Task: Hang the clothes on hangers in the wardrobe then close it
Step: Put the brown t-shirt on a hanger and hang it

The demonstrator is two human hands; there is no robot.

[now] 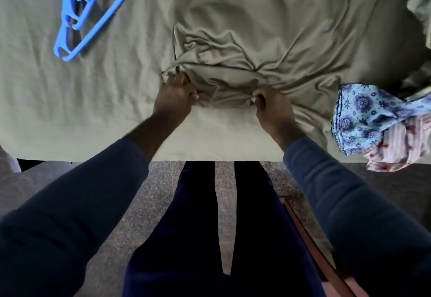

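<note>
An olive-grey T-shirt (268, 28) with orange lettering lies flat on the bed, its hem bunched toward me. My left hand (175, 96) grips the hem on the left. My right hand (272, 105) pinches the same hem on the right. Both fists are closed on the fabric, about a hand's width apart. Several blue plastic hangers (86, 14) lie in a pile at the upper left of the bed, away from both hands. The wardrobe is not in view.
The bed sheet (70, 98) is pale green-grey, with its edge just in front of my legs. A blue floral garment (363, 115) and a pink striped one (401, 147) are heaped at the right edge. A reddish wooden piece (314, 245) stands by my right leg on the speckled floor.
</note>
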